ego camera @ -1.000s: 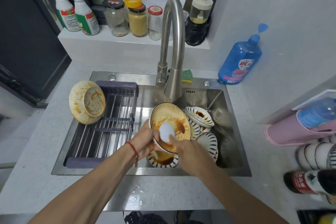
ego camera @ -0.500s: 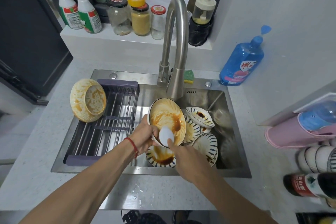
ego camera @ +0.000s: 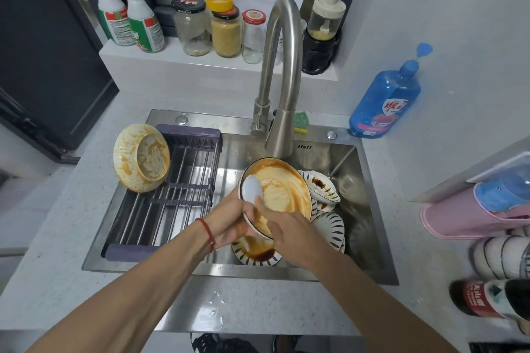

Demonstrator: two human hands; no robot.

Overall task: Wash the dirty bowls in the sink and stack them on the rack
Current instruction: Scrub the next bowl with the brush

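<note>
— Bowl spot?
— I see it tipped over the sink; my left hand grips its rim; my right hand pinches a white scrubber inside it.

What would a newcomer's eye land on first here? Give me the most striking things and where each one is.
First, the sauce-smeared bowl held tilted over the sink, under the faucet: the left hand grips its rim while the right hand holds a white scrubber inside it. Next, the stained bowl lying on its side at the rack's far left corner.
</note>
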